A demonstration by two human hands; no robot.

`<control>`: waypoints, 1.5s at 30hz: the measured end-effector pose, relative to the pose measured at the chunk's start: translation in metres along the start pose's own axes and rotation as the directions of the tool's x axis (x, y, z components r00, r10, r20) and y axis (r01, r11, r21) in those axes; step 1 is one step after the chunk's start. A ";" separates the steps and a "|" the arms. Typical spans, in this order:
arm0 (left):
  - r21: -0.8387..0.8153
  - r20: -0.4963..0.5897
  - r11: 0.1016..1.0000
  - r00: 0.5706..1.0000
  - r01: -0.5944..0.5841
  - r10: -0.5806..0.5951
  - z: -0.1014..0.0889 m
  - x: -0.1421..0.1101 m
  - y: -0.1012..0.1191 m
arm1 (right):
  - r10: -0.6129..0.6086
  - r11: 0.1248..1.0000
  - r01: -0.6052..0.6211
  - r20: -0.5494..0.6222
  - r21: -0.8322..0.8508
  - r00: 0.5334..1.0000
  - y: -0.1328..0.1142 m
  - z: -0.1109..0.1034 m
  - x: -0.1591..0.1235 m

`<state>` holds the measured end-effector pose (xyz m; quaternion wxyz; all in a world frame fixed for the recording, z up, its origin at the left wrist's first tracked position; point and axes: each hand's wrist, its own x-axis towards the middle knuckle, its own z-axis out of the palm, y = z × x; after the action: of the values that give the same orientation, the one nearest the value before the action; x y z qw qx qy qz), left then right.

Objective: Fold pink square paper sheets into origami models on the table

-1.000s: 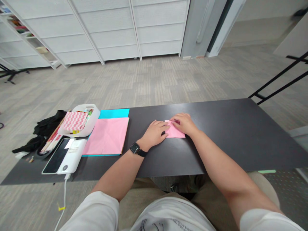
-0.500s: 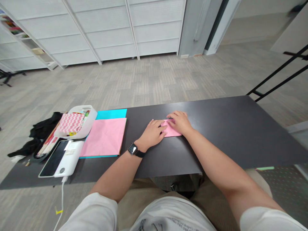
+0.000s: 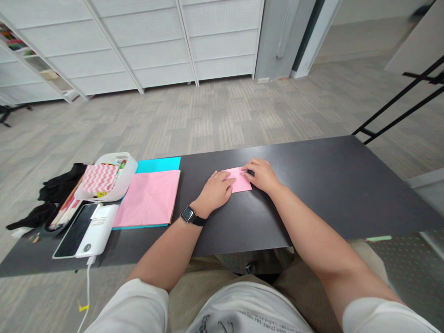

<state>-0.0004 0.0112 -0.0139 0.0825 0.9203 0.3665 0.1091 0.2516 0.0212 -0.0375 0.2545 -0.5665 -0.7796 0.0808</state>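
Observation:
A small folded piece of pink paper (image 3: 242, 184) lies on the dark table between my two hands. My left hand (image 3: 217, 188) rests on its left side, fingers stretched out and thumb apart, pressing it down. My right hand (image 3: 262, 175) is at the paper's upper right corner, with its fingers curled and the fingertips together on the edge. The right fingertips are partly hidden, as is the paper's left end under my left hand.
Left of my hands lies a stack of large pink (image 3: 149, 199) and blue paper (image 3: 159, 164). Beyond it are a white basket (image 3: 130, 173) with a pink zigzag-patterned item, a phone (image 3: 76, 231), a white power bank (image 3: 99, 229) with a cable, and black cloth (image 3: 62, 182).
My right hand has slid toward the paper's right edge, uncovering more of it. The paper now sits slightly tilted. The whole view has shifted a little.

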 end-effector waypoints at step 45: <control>-0.060 -0.018 0.997 0.998 0.056 -0.057 0.007 0.003 -0.008 | -0.143 0.985 0.123 0.180 0.118 0.973 -0.010 -0.016 -0.006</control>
<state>-0.0018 0.0180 -0.0220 0.1092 0.9056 0.3898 0.1264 0.2523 0.0098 -0.0218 0.2145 -0.4884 -0.8310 0.1580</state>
